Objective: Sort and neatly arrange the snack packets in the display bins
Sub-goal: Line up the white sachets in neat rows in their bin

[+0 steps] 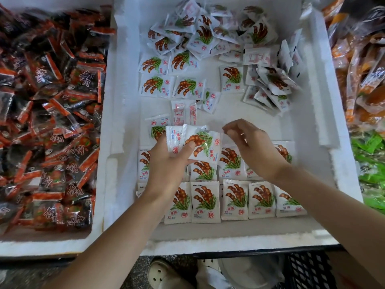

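I log: left hand [166,163] grasping several white packets [201,142], thumb on top; right hand [254,151] just beside, fingers loosely curled, empty. Foam bin [208,240]: neat rows [235,199] beneath the grip, loose pile [204,32] beyond.

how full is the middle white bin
The white bin is partly full: neat rows of packets line its near end, a loose heap lies at the far end, and bare floor shows between.
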Demonstrator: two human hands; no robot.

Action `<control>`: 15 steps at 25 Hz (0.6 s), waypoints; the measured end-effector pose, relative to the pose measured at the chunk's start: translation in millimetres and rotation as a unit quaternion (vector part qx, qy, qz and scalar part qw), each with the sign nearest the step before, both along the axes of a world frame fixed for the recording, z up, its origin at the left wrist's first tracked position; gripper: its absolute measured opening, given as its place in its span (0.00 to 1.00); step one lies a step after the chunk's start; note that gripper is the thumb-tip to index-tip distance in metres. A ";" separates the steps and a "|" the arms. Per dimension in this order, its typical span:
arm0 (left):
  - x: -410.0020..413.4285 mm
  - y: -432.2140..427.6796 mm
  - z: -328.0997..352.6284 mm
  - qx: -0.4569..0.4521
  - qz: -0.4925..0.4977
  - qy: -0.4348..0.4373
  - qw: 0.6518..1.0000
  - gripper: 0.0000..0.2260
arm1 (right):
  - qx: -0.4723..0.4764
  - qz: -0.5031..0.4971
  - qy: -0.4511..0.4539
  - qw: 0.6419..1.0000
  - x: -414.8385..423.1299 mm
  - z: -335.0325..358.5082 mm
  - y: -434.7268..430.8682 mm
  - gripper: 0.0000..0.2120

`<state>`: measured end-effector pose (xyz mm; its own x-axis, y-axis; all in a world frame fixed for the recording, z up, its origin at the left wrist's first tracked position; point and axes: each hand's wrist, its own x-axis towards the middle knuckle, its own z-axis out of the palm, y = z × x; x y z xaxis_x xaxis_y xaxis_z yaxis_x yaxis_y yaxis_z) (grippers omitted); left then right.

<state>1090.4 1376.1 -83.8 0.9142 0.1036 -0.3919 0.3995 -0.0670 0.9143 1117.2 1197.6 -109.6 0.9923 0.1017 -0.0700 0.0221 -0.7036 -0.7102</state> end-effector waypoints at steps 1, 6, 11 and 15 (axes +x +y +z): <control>-0.2 -2.4 -0.2 0.001 -0.001 0.000 1.000 0.09 | 0.052 -0.018 0.014 0.998 -3.9 6.5 3.3 0.13; -2.6 -13.8 1.5 0.051 -0.062 -0.012 0.997 0.11 | 0.069 0.010 0.056 0.996 -16.9 22.3 12.3 0.22; -3.9 -18.7 1.9 0.038 -0.060 -0.040 0.997 0.08 | 0.053 -0.010 0.093 0.994 -22.6 31.2 -4.4 0.18; 6.0 -21.3 1.4 0.040 -0.017 -0.022 0.999 0.17 | 0.021 -0.098 0.091 0.991 -20.2 29.8 -42.9 0.09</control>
